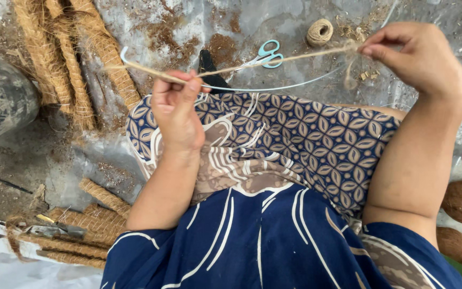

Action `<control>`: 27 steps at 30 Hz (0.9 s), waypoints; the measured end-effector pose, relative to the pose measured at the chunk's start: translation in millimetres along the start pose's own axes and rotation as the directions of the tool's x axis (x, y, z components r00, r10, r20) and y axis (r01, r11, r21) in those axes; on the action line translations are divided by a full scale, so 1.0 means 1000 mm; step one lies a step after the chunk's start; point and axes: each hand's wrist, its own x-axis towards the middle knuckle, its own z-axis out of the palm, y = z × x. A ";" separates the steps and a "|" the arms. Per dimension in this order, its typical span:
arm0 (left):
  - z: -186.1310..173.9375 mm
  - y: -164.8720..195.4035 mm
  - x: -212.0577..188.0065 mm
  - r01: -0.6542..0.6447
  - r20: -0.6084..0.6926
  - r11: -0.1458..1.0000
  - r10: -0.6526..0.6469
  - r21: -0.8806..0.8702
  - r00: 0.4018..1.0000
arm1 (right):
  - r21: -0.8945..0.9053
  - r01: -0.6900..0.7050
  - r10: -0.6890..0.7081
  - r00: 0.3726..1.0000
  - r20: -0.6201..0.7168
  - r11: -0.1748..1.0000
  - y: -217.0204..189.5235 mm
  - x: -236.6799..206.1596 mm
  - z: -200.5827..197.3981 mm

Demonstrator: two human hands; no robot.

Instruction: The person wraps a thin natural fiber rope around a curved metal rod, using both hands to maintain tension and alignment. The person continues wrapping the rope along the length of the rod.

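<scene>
A person sits on the floor [295, 21], patterned blue cloth [274, 160] over the lap. Coir-wrapped sticks [70, 59] lie at left. The left hand [176, 109] and right hand [415, 56] each pinch closed on a taut twine strand [274, 60], which runs left-right between them. Scissors [266, 54] and a twine ball [320, 32] lie just beyond.

Scissors [266, 54], a twine ball [320, 31] and coir ropes [65, 59] lie about.
</scene>
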 end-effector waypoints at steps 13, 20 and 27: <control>-0.009 0.021 0.009 -0.056 -0.075 0.998 0.058 0.024 0.996 | -0.511 -0.285 0.195 0.955 -0.223 0.811 0.040 0.035 0.023; -0.013 0.019 0.012 -0.114 -0.128 0.993 0.111 -0.015 0.986 | -0.189 -0.457 0.407 0.878 -0.251 0.869 0.037 0.052 0.033; -0.012 0.011 0.016 -0.134 -0.077 0.991 0.135 0.010 0.988 | -0.309 -0.246 0.266 0.964 0.024 0.919 0.019 0.081 0.089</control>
